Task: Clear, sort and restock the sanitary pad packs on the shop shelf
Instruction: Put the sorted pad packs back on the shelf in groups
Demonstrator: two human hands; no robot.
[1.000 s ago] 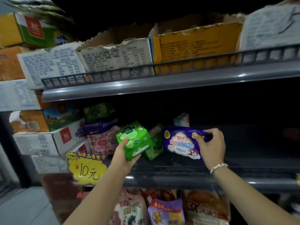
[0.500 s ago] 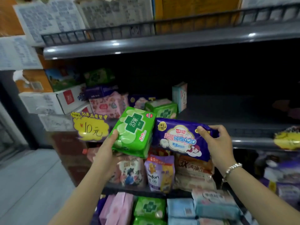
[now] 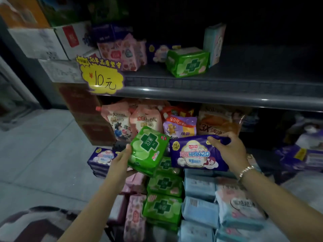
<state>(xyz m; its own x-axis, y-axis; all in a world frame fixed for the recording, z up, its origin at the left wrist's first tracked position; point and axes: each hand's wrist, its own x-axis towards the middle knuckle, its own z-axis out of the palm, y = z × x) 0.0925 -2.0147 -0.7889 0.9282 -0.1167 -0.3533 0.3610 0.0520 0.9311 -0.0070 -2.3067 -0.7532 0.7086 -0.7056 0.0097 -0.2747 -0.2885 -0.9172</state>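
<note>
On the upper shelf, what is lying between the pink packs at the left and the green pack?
In the head view, a purple pack lies between the pink packs and the green pack. It sits further back on the upper shelf, partly hidden by both.

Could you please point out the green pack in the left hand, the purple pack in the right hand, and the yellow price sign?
Green pack (image 3: 147, 149), head view: on its dark green cross.
Purple pack (image 3: 195, 154), head view: on its printed front.
Yellow price sign (image 3: 103, 79), head view: by the handwritten price.

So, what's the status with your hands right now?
Left hand grips green pack. Right hand grips purple pack. Both above the sorted stacks; nothing blocking.
</note>
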